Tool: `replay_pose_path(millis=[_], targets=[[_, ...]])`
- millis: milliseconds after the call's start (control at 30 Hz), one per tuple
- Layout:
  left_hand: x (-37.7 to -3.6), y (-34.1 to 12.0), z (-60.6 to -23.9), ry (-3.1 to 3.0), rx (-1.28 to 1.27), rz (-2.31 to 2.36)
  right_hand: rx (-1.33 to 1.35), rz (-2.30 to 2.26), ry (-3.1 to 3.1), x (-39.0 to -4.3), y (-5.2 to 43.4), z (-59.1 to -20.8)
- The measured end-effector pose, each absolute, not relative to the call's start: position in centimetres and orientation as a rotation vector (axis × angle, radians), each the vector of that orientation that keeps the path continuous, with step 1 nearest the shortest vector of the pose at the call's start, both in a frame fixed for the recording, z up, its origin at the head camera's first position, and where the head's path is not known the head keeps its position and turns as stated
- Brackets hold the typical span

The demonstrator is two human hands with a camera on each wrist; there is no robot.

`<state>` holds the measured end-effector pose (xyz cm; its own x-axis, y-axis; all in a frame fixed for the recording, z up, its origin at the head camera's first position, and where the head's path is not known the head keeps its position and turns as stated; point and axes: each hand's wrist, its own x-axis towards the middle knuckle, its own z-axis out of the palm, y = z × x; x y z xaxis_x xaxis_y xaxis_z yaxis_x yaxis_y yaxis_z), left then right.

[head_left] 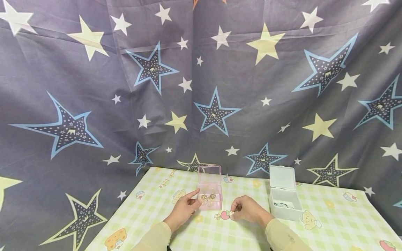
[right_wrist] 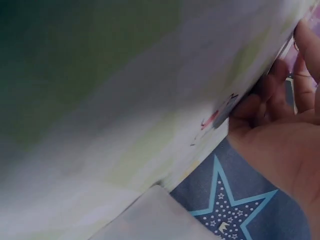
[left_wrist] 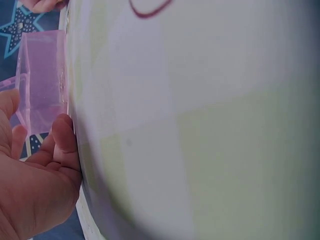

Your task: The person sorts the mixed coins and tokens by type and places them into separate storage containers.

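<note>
Soft, even light fills the head view, sharp around the pink box, with faint shadows and wide-angle bending toward the edges. Both wrist views are blurred, the checked tablecloth out of focus close to the lens.

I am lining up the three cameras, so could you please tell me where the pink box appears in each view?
Head: the pink box stands open at centre bottom on the checked tablecloth, at the left hand fingertips.
Left wrist: upper left, above the left hand.
Right wrist: only a pinkish sliver at the top right edge, too blurred to be sure.
Shared landmark: the star-printed cloth.
</note>
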<state>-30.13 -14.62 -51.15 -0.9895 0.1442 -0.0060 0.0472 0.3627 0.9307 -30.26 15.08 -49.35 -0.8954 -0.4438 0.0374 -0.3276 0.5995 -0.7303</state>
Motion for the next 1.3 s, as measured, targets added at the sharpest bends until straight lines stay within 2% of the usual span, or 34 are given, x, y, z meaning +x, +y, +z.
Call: replay_pose_path(millis=[300,1300], targets=[[-30.1,-14.6,-51.1,2.521,0.179,1.716,-0.695,-1.34,2.476,-31.0,16.0,-49.8],[-30.1,-14.6,-51.0,2.538,0.185,1.695,-0.61,-1.334,2.426,-31.3,16.8,-49.2]])
